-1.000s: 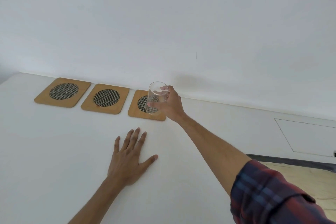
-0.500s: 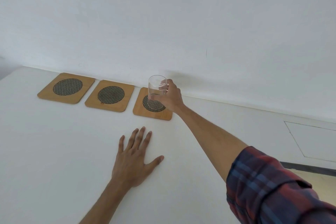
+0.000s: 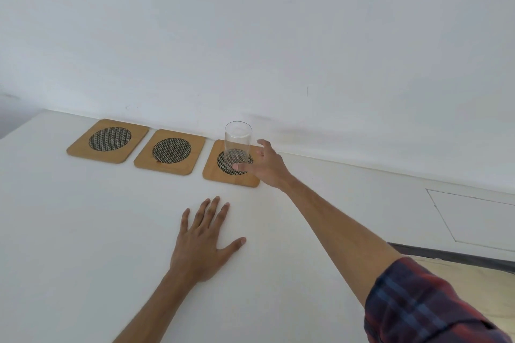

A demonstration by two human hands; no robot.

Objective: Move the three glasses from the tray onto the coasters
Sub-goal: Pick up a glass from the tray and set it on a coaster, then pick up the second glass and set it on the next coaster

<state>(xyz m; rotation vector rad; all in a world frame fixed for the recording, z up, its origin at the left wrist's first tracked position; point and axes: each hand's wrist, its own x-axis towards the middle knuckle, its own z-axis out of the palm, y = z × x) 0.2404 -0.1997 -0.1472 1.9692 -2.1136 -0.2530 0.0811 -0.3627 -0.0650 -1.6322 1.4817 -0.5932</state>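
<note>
- Now I see the glass (image 3: 237,145) upright on the right coaster (image 3: 230,166), over its mesh disc.
- My right hand (image 3: 264,166) sits just beside it, fingers spread loose, thumb near the base.
- My left hand (image 3: 202,245) lies flat on the white table (image 3: 69,231), fingers splayed.
- Middle coaster (image 3: 170,151) and left coaster (image 3: 108,140) are bare.

The right hand (image 3: 269,166) covers the right edge of the nearest coaster (image 3: 231,164), and whether its fingers (image 3: 242,167) touch the glass (image 3: 237,145) cannot be told. Both forearms (the plaid sleeve (image 3: 423,306) too) run off the bottom edge.
</note>
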